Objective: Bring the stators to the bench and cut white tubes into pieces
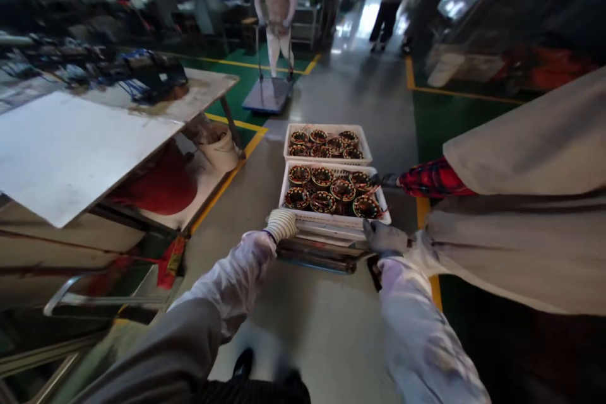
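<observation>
My left hand (283, 225), in a white striped glove, is closed at the near left corner of a white plastic crate (341, 219). At its near right corner my right hand (386, 238), in a grey glove, grips the same edge; some fingers are hidden. Several round wound coils, like motor stators (322, 202), with dark centres and reddish wires fill the crate. Just beyond stands a second white crate (326, 127) of the same coils. Below my hands show metal bars (317, 252), perhaps of a cart.
A co-worker's dark-gloved hand (389, 180) reaches the crate's right side. Ahead, another person (276, 0) holds a flat trolley (268, 95). A workbench (89, 139) with a bucket (220, 148) beneath stands left. Yellow lines (222, 186) edge the grey aisle.
</observation>
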Demonstrator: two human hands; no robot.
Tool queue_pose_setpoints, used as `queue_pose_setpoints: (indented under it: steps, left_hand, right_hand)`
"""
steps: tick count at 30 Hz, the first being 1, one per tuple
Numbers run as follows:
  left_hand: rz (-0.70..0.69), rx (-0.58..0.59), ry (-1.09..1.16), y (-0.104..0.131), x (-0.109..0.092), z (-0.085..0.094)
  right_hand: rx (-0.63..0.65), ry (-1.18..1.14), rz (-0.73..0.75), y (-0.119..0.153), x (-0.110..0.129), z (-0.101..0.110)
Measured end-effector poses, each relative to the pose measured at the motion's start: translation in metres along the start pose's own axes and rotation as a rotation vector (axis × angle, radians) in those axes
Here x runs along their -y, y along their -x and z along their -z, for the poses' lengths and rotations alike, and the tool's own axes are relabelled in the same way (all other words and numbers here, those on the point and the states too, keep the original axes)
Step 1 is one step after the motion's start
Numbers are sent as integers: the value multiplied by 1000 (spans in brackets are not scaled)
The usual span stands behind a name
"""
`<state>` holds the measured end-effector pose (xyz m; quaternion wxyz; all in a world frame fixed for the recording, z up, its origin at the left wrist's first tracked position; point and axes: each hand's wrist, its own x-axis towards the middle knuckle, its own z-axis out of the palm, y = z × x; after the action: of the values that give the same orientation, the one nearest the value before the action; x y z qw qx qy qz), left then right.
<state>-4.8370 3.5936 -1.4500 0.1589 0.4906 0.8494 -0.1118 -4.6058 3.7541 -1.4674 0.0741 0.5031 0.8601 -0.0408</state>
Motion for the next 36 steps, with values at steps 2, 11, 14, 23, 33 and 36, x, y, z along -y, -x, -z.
queue_pose_setpoints:
  steps: [2,11,14,23,33,36]
  left_hand:
    - [-27,-14,3,47,38,-6]
    - [-98,-8,-40,25,175,1]
    - [-100,3,-42,-18,196,21]
    - [-44,-22,-13,-118,225,79]
    - [92,-119,113,-236,262,141]
    - [126,-126,138,-266,281,152]
  right_hand:
    - [-1,0,-17,51,36,9]
    - [140,-6,81,44,132,18]
    - [130,-13,39,-6,144,25]
    - [137,-18,31,-114,185,68]
    - [67,2,83,-259,229,119]
    - [35,27,93,-304,250,130]
